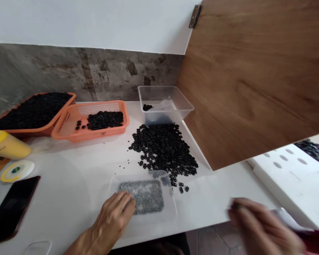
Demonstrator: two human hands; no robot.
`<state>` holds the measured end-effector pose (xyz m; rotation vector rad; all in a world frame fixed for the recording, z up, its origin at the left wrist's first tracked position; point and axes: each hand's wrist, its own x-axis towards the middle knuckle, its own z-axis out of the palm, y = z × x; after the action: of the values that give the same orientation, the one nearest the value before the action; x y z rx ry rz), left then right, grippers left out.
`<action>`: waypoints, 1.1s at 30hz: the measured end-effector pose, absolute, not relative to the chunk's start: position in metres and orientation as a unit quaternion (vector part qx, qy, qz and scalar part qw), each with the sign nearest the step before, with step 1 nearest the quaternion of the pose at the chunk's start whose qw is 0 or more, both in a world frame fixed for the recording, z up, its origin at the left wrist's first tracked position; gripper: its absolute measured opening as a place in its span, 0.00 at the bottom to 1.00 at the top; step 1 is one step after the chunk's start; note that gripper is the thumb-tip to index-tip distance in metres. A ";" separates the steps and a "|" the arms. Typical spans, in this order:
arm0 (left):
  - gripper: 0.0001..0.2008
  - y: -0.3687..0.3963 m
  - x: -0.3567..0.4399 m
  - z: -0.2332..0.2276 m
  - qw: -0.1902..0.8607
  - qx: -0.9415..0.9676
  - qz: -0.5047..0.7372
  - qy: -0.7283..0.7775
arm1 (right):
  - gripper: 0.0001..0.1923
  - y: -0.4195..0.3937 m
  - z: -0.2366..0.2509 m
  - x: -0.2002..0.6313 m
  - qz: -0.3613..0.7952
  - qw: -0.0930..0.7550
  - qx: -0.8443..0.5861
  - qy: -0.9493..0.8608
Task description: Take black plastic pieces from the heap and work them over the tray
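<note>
My left hand (116, 212) rests on the near-left edge of a shallow clear tray (170, 209) filled with small grey metal bits (145, 196). Its fingers are curled down into the grey bits. My right hand (257, 223) is blurred at the table's front right edge, fingers together; a small dark piece seems pinched at its fingertips, but the blur hides it. A loose heap of small black ring-shaped parts (164, 147) lies on the white table (69, 184) just beyond the tray.
A clear plastic box (175, 101) with a few black parts stands behind the heap. Two orange baskets (69, 125) (10, 125) of black parts sit at the back left. A phone (12, 209), a yellow bottle (7, 145) and a wooden panel (255, 78) flank the area. A white foam block (289, 177) lies right.
</note>
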<state>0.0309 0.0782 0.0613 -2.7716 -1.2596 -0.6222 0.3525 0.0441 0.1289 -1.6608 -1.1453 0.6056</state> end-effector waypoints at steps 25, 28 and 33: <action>0.19 0.105 0.081 0.044 -0.087 -0.848 -0.004 -0.523 | 0.18 0.080 0.068 0.256 0.637 0.427 -0.466 -0.442; 0.18 0.107 0.079 0.043 -0.095 -0.844 -0.025 -0.528 | 0.17 0.082 0.072 0.254 0.639 0.437 -0.454 -0.441; 0.16 0.111 0.070 0.049 -0.156 -0.821 -0.084 -0.543 | 0.16 0.083 0.066 0.250 0.642 0.429 -0.450 -0.449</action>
<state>0.0704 0.1109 0.0489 -2.8713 -1.8979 -0.2942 0.2499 0.0830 0.0663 -1.1233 -1.1212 1.6020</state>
